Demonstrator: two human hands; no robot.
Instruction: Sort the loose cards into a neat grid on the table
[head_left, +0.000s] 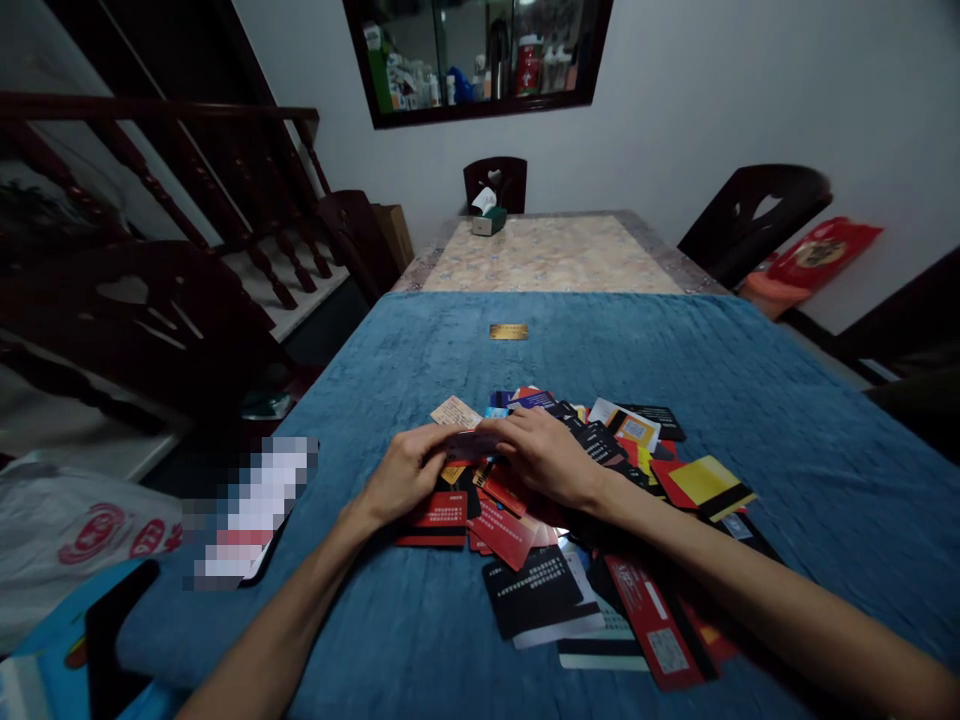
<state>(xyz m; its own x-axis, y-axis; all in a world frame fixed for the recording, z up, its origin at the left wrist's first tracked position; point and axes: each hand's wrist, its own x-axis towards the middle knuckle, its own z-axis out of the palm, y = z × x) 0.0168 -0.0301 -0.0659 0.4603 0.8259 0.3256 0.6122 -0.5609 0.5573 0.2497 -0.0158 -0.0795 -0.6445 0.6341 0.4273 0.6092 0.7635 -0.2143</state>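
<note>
My left hand point(411, 466) is closed, its thumb and fingers pinching the left end of a dark card point(471, 446). From the other side my right hand point(549, 456) grips the same card, fingers bent over its right end. Both hands are just above a loose heap of plastic cards in red, black, white and yellow. Below the hands lie a red card point(436, 518) and a black card point(534, 588). A yellow card point(716, 487) is at the heap's right side. One gold card point(509, 331) lies apart, farther up the blue cloth point(420, 350).
A phone point(262, 515) with a blurred-out screen lies to the left. At the table's far end stands a tissue box point(489, 220). Chairs surround the table, including a dark chair point(757, 215) at right. A white plastic bag point(75, 540) is at lower left.
</note>
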